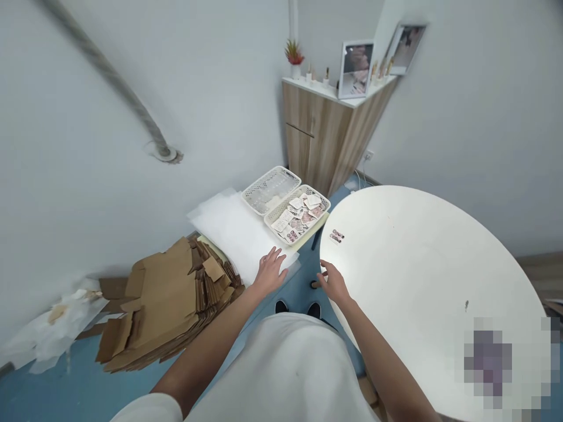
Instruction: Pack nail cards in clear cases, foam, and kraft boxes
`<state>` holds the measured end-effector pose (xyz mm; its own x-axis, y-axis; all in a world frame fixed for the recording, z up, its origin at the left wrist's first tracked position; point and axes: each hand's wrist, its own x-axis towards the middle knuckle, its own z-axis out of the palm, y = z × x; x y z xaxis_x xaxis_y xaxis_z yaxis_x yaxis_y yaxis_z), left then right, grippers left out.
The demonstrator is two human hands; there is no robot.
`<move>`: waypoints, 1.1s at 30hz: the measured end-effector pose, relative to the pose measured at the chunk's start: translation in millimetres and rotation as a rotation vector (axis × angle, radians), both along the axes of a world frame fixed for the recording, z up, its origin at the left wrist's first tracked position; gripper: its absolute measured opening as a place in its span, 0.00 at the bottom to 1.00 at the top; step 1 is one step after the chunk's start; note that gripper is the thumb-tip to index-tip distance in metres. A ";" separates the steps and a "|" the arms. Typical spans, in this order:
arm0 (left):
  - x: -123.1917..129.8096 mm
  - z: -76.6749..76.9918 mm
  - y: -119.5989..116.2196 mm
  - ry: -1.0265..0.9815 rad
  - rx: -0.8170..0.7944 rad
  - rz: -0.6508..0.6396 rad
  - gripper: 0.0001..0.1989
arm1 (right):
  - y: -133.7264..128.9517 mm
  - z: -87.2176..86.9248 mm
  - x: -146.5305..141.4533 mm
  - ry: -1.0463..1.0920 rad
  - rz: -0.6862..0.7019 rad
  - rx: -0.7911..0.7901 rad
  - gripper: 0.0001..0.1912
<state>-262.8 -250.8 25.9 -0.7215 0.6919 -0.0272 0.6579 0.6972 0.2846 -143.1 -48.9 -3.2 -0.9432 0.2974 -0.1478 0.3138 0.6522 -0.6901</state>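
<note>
My left hand (270, 271) is open, its fingers spread over the near edge of a stack of white sheets (233, 228). Whether it touches them I cannot tell. Just beyond it stands a white plastic basket (323, 212) full of small printed cards (299, 217). A second white basket (266, 190), or its lid, lies beside it on the left. My right hand (333, 282) hangs at the left rim of the round white table (422, 252), fingers parted and holding nothing. A small printed card (336, 236) with dark round spots lies on the table near it.
Flattened brown cardboard boxes (162, 293) are piled on the left, with crumpled plastic wrap (57, 322) beyond. A wood-grain cabinet (321, 129) in the corner carries picture frames (356, 69) and a potted plant (294, 58). A pixelated patch covers the table's lower right.
</note>
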 end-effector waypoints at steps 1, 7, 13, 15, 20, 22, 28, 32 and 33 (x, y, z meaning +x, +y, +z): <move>-5.3 2.2 -6.2 -0.010 0.012 0.016 0.18 | -5.3 4.0 -12.9 -0.003 0.047 0.007 0.22; -38.2 10.0 -30.6 -0.094 0.040 0.078 0.19 | -41.4 25.7 -74.3 0.014 0.253 0.103 0.18; -77.4 14.1 -35.2 -0.141 0.036 0.054 0.19 | -49.4 37.9 -115.3 -0.030 0.405 0.197 0.16; -93.4 12.8 -34.0 -0.136 0.033 0.091 0.19 | -42.9 40.8 -134.5 -0.005 0.408 0.235 0.16; -135.8 2.5 -29.1 -0.143 -0.015 0.140 0.19 | -26.0 33.9 -198.7 -0.001 0.368 0.267 0.17; -152.7 -1.9 -26.4 -0.136 -0.052 0.172 0.19 | -24.1 25.7 -227.3 -0.016 0.368 0.276 0.16; -202.6 -11.0 -8.9 -0.060 -0.123 0.246 0.22 | -38.0 2.6 -304.8 -0.007 0.418 0.358 0.16; -225.1 -20.5 4.1 -0.085 -0.147 0.285 0.23 | -51.3 -10.8 -338.1 -0.116 0.514 0.400 0.16; -228.1 -23.4 6.2 -0.099 -0.150 0.296 0.23 | -54.0 -14.4 -343.1 -0.149 0.521 0.410 0.16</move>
